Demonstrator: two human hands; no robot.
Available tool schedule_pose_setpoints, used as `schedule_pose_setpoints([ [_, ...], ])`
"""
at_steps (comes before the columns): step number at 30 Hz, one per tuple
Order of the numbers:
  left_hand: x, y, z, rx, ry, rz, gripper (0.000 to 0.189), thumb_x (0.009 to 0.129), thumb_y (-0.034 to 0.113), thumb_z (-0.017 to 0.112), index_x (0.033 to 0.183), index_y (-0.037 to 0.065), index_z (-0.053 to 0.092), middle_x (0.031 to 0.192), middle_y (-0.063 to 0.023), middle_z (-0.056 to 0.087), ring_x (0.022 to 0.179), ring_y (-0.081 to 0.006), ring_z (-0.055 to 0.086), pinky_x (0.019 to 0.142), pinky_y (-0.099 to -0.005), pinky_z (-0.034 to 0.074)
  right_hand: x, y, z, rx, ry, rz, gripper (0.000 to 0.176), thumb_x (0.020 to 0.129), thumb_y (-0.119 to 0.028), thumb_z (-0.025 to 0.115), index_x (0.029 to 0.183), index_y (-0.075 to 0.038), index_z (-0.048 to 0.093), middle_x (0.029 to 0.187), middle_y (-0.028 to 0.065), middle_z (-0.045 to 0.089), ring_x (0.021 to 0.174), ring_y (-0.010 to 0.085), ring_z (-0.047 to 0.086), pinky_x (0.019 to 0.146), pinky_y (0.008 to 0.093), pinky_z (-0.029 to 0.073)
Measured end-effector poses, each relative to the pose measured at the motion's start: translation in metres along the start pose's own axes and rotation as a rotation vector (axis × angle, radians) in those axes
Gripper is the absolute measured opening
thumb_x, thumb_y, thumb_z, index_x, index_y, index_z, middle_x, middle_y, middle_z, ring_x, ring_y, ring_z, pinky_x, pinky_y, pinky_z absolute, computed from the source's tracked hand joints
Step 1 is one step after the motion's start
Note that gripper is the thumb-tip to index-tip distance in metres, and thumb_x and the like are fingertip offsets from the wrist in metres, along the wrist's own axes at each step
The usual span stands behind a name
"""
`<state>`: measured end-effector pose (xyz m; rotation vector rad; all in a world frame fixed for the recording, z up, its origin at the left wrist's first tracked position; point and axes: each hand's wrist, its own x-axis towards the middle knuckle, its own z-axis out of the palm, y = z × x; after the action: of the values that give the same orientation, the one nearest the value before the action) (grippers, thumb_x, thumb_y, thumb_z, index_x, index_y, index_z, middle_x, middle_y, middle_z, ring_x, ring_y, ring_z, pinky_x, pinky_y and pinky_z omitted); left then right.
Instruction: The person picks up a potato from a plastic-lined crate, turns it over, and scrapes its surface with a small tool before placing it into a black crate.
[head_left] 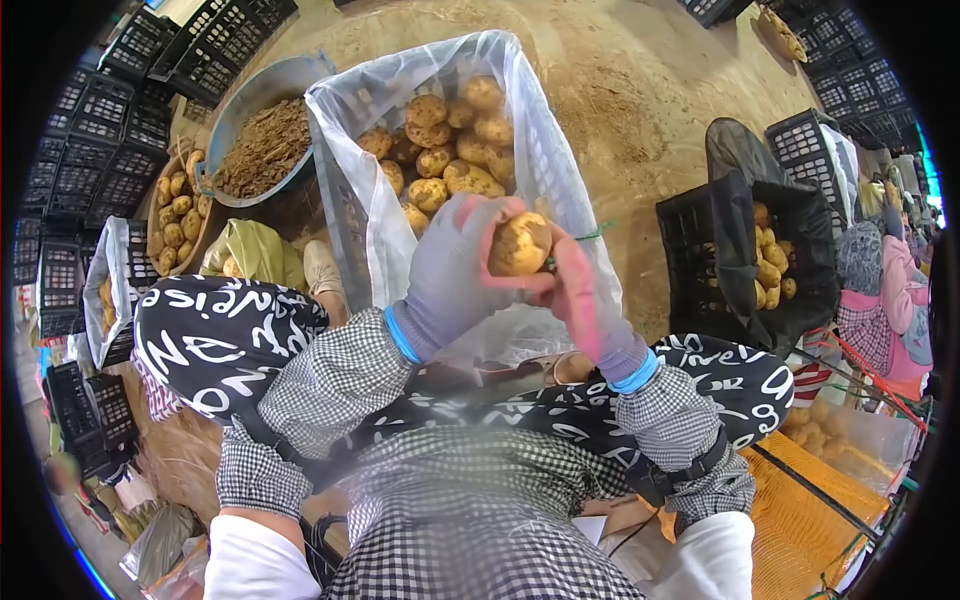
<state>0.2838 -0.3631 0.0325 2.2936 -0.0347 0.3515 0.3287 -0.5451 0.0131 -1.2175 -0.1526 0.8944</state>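
Note:
A mud-stained potato (520,243) is held up over the near part of a lined crate. Around its left side and top, my left hand (455,265) is closed, in a grey glove with pinkish fingertips. My right hand (588,295), in a reddish-pink and grey glove, closes on the potato's right side, its thumb by the left one. A tiny green bit shows at the right fingertips; I cannot make out what it is. Below and beyond both hands, the crate with a white plastic liner (345,110) holds several loose potatoes (470,180).
Left of the crate stands a blue-grey tub (213,150) of soil, beside a basket of potatoes (178,220). A black-lined crate (690,245) with potatoes is at right. Stacked black crates (105,110) line the far left. Another person (885,290) is at the right edge.

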Motion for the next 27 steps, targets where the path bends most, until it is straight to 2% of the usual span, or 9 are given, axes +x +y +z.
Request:
schedule_pose_setpoints([
  [2,-0.001,0.002,0.000,0.002,-0.050,0.033,0.075,0.064,0.046,0.086,0.124,0.011,0.058,0.103,-0.0091,0.056,0.097,-0.0280,0.059,0.084,-0.0379,0.049,-0.003,0.001,0.001,-0.024,-0.003,-0.005,0.053,0.101,-0.034,0.051,0.143,-0.005,0.038,0.139,0.0115,0.044,0.121,0.0268,0.054,0.101,0.0433,0.049],
  [4,-0.002,0.007,-0.001,-0.060,-0.136,0.019,0.075,0.066,0.049,0.084,0.125,0.012,0.057,0.101,-0.0092,0.054,0.093,-0.0281,0.059,0.080,-0.0374,0.050,-0.004,-0.015,0.013,0.213,-0.087,-0.022,0.052,0.101,-0.038,0.050,0.140,-0.005,0.040,0.139,0.0108,0.043,0.123,0.0270,0.051,0.099,0.0453,0.051],
  [7,-0.003,0.014,-0.002,0.002,-0.209,-0.114,0.078,0.069,0.054,0.079,0.130,0.013,0.053,0.100,-0.0098,0.053,0.087,-0.0290,0.060,0.073,-0.0389,0.051,0.000,-0.017,0.012,0.185,-0.195,-0.213,0.049,0.102,-0.042,0.046,0.136,-0.006,0.043,0.136,0.0110,0.045,0.122,0.0265,0.052,0.095,0.0464,0.054],
  [9,-0.005,0.012,-0.001,0.112,-0.211,-0.035,0.080,0.073,0.060,0.074,0.133,0.013,0.050,0.100,-0.0104,0.053,0.085,-0.0305,0.061,0.071,-0.0402,0.052,0.000,-0.016,0.014,0.168,-0.194,-0.211,0.050,0.102,-0.043,0.045,0.136,-0.007,0.043,0.135,0.0109,0.045,0.120,0.0268,0.053,0.094,0.0467,0.054],
  [13,-0.006,0.007,0.002,0.252,-0.336,-0.064,0.076,0.081,0.062,0.064,0.134,0.011,0.047,0.101,-0.0131,0.057,0.085,-0.0338,0.064,0.072,-0.0427,0.052,-0.001,0.002,0.003,0.055,-0.135,-0.006,0.067,0.104,-0.052,0.034,0.152,-0.006,0.023,0.140,0.0116,0.045,0.117,0.0226,0.059,0.096,0.0345,0.050],
  [17,-0.010,-0.017,0.012,0.148,-0.227,-0.143,0.059,0.089,0.056,0.057,0.124,0.008,0.052,0.100,-0.0164,0.065,0.085,-0.0353,0.066,0.075,-0.0439,0.052,-0.005,0.009,0.003,0.021,-0.109,0.120,0.072,0.101,-0.047,0.048,0.153,-0.007,0.019,0.140,0.0090,0.042,0.124,0.0185,0.050,0.098,0.0344,0.047],
  [19,-0.010,-0.019,0.014,0.162,-0.162,-0.145,0.051,0.092,0.052,0.055,0.117,0.007,0.055,0.097,-0.0178,0.067,0.085,-0.0358,0.067,0.075,-0.0445,0.052,-0.008,0.006,0.011,-0.183,-0.131,0.013,0.076,0.098,-0.041,0.058,0.153,-0.007,0.019,0.140,0.0078,0.041,0.127,0.0172,0.046,0.100,0.0336,0.046],
  [22,-0.016,-0.018,0.012,-0.031,-0.142,-0.216,0.046,0.097,0.048,0.049,0.110,0.005,0.057,0.093,-0.0174,0.067,0.083,-0.0356,0.066,0.075,-0.0423,0.052,-0.009,0.009,0.012,-0.088,-0.143,0.018,0.085,0.091,-0.033,0.070,0.153,-0.005,0.018,0.141,0.0077,0.040,0.129,0.0179,0.044,0.105,0.0338,0.042],
  [27,-0.002,-0.013,0.010,-0.447,-0.149,-0.408,0.035,0.101,0.037,0.048,0.106,0.004,0.059,0.086,-0.0129,0.065,0.080,-0.0283,0.066,0.074,-0.0359,0.051,-0.010,0.005,0.005,-0.015,-0.143,-0.079,0.089,0.089,-0.027,0.073,0.153,-0.004,0.016,0.142,0.0086,0.039,0.130,0.0194,0.043,0.108,0.0336,0.038],
])
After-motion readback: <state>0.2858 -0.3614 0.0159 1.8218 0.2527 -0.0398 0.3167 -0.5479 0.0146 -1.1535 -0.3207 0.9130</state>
